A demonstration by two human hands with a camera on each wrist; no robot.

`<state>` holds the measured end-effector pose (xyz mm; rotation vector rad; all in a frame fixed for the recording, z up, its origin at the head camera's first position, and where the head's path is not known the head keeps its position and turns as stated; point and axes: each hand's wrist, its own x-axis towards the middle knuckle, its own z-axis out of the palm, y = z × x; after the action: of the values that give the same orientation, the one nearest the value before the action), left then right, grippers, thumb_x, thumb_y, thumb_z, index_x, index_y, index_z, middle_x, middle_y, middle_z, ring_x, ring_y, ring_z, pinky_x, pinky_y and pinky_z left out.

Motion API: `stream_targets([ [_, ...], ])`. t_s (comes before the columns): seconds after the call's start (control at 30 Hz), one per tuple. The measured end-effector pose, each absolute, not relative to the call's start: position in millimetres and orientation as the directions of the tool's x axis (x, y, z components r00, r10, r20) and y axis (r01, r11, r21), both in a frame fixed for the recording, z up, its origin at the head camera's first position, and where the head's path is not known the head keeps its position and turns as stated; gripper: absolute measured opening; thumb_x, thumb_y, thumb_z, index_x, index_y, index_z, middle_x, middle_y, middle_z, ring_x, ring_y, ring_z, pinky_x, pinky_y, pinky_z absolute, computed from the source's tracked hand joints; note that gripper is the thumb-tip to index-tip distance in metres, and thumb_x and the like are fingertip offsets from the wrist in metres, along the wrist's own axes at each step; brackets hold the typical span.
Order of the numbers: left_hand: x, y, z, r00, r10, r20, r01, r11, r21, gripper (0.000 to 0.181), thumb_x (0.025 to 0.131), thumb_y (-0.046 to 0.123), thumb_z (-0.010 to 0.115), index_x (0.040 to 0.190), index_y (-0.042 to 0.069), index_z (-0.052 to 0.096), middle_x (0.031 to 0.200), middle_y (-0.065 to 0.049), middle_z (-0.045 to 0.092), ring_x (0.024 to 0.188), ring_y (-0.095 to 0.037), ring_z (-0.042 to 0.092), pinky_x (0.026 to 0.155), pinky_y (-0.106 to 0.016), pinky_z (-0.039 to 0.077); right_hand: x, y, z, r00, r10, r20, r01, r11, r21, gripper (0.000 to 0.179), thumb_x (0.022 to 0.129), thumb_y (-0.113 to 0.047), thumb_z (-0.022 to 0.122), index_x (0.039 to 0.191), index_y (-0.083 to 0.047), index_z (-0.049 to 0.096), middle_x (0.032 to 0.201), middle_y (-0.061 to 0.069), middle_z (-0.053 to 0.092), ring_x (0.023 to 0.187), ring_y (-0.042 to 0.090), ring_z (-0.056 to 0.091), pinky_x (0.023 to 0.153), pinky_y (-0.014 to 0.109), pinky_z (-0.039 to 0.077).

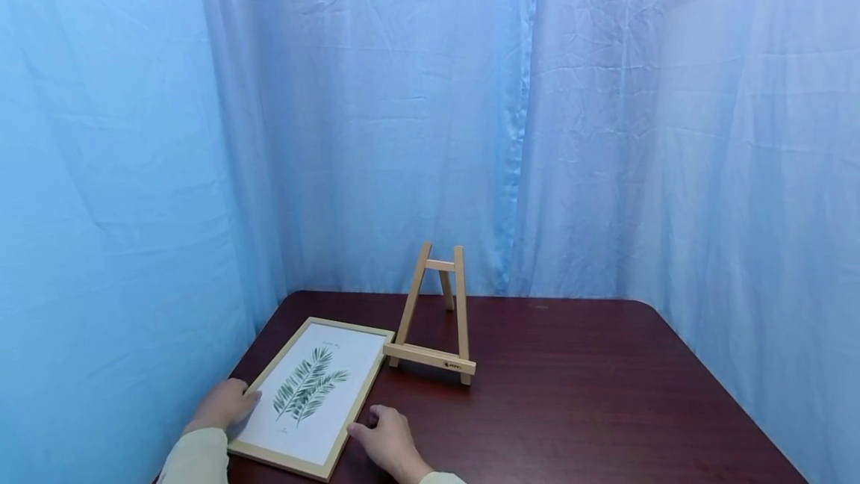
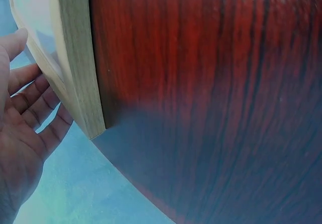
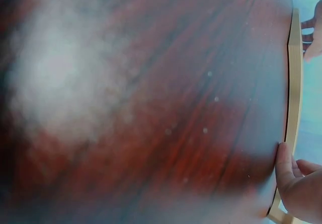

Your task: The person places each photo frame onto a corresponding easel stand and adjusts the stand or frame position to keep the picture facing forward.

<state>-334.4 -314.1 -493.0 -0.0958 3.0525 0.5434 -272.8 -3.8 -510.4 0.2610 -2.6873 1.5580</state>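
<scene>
A picture frame [image 1: 312, 394] with a light wooden border and a green leaf print lies on the dark red table's left side. At its left edge is my left hand [image 1: 225, 403], with the thumb over the border. In the left wrist view, that hand [image 2: 25, 113] has loosely spread fingers along the frame's outer side. My right hand [image 1: 388, 439] is at the opposite long edge, thumb toward the border; the right wrist view shows this hand [image 3: 302, 189] against the frame's side [image 3: 295, 83]. Whether any fingers reach beneath the frame is hidden.
A small wooden tabletop easel [image 1: 430, 353] stands upright just right of the frame's far corner, its ledge close to that corner. The table [image 1: 591, 394] extends to the right. Blue curtains [image 1: 416, 133] hang around the back and sides.
</scene>
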Motion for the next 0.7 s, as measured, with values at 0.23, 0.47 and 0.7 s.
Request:
stream_targets([
  [0.23,-331.3,-316.2,-493.0,-0.997,-0.057,-0.046,-0.069,0.93,0.362,0.035,0.093,0.018,0.063,0.097,-0.016,0.064,0.083,-0.018,0.065,0.076,-0.028,0.061,0.075,-0.05,0.053,-272.1,-5.6,-511.9,-0.984,-0.118,0.136,-0.177,0.486,-0.856,0.052,0.085,-0.027,0.077,0.114,0.015,0.065,0.102,0.018,0.069,0.097,0.029,0.064,0.081,0.048,0.053],
  [0.47,-330.6,-316.0,-493.3,-0.995,-0.076,-0.071,-0.098,0.915,0.392,0.031,0.093,0.016,0.065,0.097,-0.015,0.066,0.086,-0.02,0.066,0.076,-0.027,0.062,0.071,-0.047,0.054,-273.7,-6.3,-512.2,-0.983,-0.118,0.138,-0.179,0.488,-0.855,0.049,0.085,-0.025,0.077,0.112,0.014,0.065,0.092,0.013,0.068,0.086,0.024,0.061,0.074,0.044,0.052],
  [0.7,-331.4,-316.1,-494.9,-0.992,-0.082,-0.095,-0.115,0.9,0.42,0.032,0.091,0.015,0.067,0.102,-0.015,0.066,0.094,-0.024,0.066,0.082,-0.03,0.064,0.072,-0.048,0.055,-275.4,-7.6,-512.8,-0.989,-0.113,0.097,-0.141,0.506,-0.851,0.047,0.086,-0.025,0.077,0.113,0.012,0.066,0.095,0.013,0.068,0.086,0.021,0.06,0.074,0.045,0.052],
])
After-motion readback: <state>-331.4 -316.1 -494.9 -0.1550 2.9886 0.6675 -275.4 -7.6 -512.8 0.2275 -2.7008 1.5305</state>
